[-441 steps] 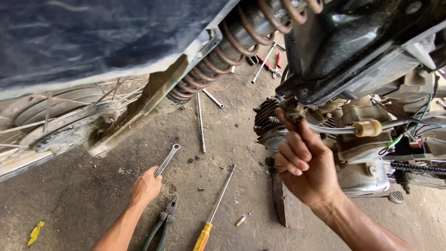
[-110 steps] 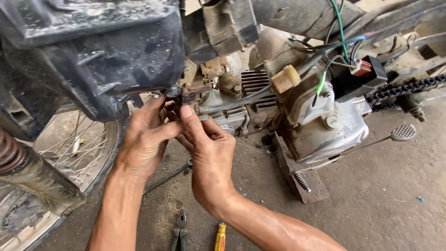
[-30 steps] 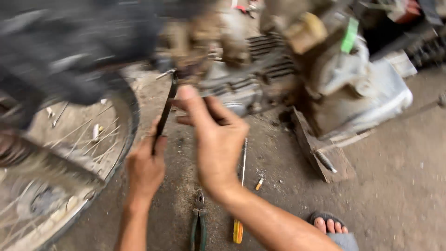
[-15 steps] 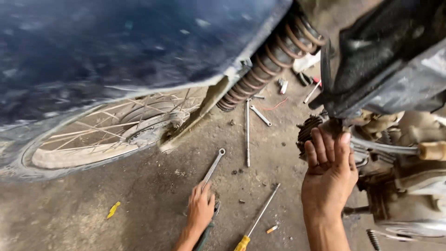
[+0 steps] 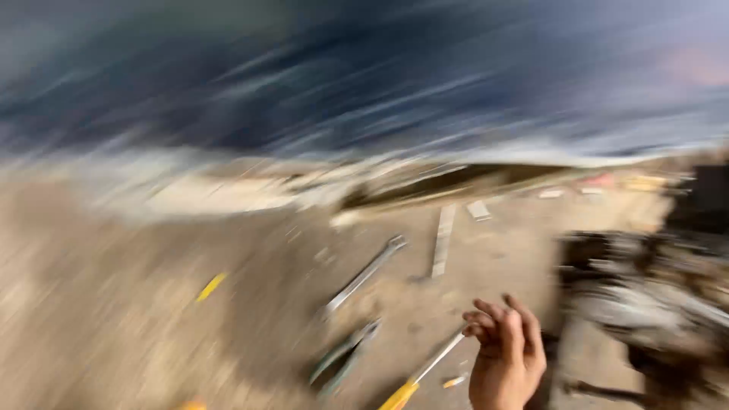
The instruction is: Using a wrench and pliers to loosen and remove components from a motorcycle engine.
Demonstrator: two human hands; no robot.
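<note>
Blur smears everything as the head camera swings, but the big shapes hold: dark blue bodywork (image 5: 319, 68) fills the far top of the view, and below it the dusty concrete floor (image 5: 114, 326) spreads across the near left. At the right edge sits a grey-black engine block (image 5: 645, 304), too streaked to read any detail. Near it, low and right of centre, the right hand (image 5: 505, 357) is raised off the floor, fingers (image 5: 486, 317) loosely curled and apart, holding nothing; the left hand is out of shot. Tools lie on the floor to its left: a long spanner (image 5: 364, 275), then a screwdriver (image 5: 425, 370) with a yellow handle just beside the hand, then pliers (image 5: 342, 358), and a small yellow scrap (image 5: 211, 286) well off to the left. This looks like a pause between tools and engine. Taking the screwdriver, the nearest tool, would call for a short reach down and left.
</note>
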